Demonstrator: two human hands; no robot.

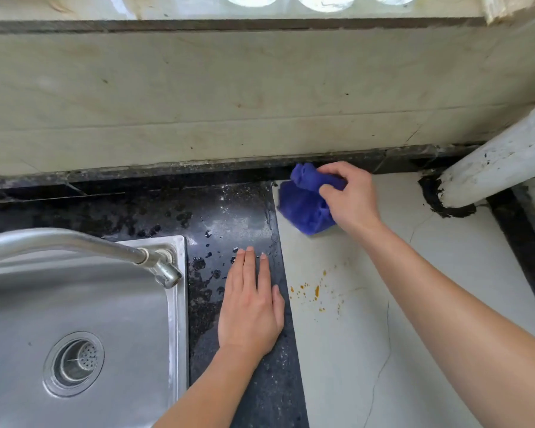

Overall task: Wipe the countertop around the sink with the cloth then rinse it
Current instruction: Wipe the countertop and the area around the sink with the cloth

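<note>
My right hand (pixel 351 197) grips a bunched blue cloth (pixel 303 208) and presses it on the pale countertop (pixel 414 288) near the back wall, just right of the dark stone strip. My left hand (pixel 250 304) lies flat, fingers together, on the wet dark stone strip (pixel 229 217) beside the steel sink (pixel 22 319). It holds nothing. Orange-brown spots (pixel 315 293) stain the pale counter just right of my left hand. The metal tap (pixel 164 270) reaches over the sink from the left.
A white pipe (pixel 501 162) rises from the counter at the back right, ringed by black sealant. A beige tiled wall (pixel 229 103) stands behind the counter. The sink's drain strainer (pixel 74 362) shows at lower left. Water drops lie on the dark strip.
</note>
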